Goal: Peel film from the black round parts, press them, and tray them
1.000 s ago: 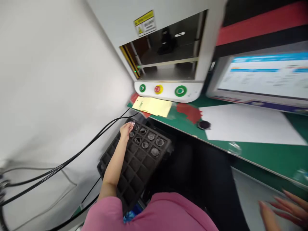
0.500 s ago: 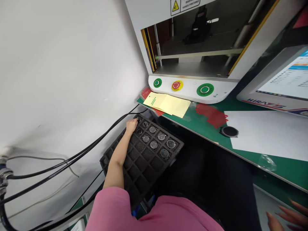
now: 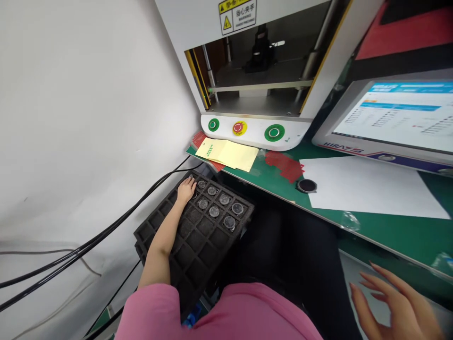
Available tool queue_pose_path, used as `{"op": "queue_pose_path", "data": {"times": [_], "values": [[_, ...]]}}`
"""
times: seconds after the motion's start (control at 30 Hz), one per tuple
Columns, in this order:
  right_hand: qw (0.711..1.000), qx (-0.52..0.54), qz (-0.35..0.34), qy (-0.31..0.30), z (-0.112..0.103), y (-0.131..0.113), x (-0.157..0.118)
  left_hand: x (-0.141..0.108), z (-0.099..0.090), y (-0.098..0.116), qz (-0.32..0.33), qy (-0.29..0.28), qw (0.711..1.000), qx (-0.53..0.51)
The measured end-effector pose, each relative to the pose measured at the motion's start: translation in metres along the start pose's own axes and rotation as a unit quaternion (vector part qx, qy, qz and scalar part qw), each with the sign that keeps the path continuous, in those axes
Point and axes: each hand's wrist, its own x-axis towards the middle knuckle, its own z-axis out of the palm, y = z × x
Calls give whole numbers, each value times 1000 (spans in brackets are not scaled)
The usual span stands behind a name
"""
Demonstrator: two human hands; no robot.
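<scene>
My left hand [image 3: 186,190] rests over the far-left part of a black foam tray [image 3: 198,257], its fingers somewhat apart near the corner compartment. Part of a dark round piece shows by the fingertips, and the hand partly covers another just below. Several round watch-like pieces, such as this watch [image 3: 224,199], sit in the compartments along two rows to the right. At the lower right, my right hand [image 3: 396,302] hovers with spread, bent fingers and holds nothing. A dark watch-like piece [image 3: 306,185] lies at the left edge of a white sheet on the bench.
Above the green bench [image 3: 276,182] stands a press-like machine with a button panel [image 3: 256,134]. A monitor [image 3: 392,118] is at the right. Yellow cards [image 3: 228,153], red film [image 3: 285,165] and the white sheet [image 3: 375,186] lie there. Black cables [image 3: 116,222] run along the left wall.
The camera view has turned right. My left hand has shifted slightly, its fingers loosening from a closed curl over the corner compartment. My right hand has come further into view.
</scene>
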Motion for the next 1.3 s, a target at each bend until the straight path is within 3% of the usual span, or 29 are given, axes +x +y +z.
{"op": "queue_pose_path", "data": {"times": [0.17, 0.4, 0.5, 0.6, 0.73, 0.83, 1.0, 1.2, 1.3], "values": [[999, -6, 30, 22, -5, 1, -4, -14, 4, -2, -37, 61, 997, -9], [999, -7, 34, 32, -9, 2, -1, -46, 4, -20, -208, 182, 961, 0], [999, 33, 18, 14, 3, 2, 7, -58, -3, -40, -288, 213, 934, 6], [995, 92, -6, -42, 30, 1, 19, -70, -11, -66, -329, 189, 925, -6], [979, 157, -63, -115, 70, -9, 33, -85, -16, -91, -325, 113, 938, -48], [973, 170, -79, -137, 85, -23, 39, -96, -13, -97, -319, 90, 941, -69], [973, 163, -76, -145, 85, -29, 33, -115, -11, -95, -323, 93, 938, -79], [978, 147, -50, -137, 74, -3, 15, -129, -29, -87, -330, 117, 933, -77], [982, 137, -43, -121, 69, 6, 11, -123, -40, -68, -302, 139, 940, -73]]}}
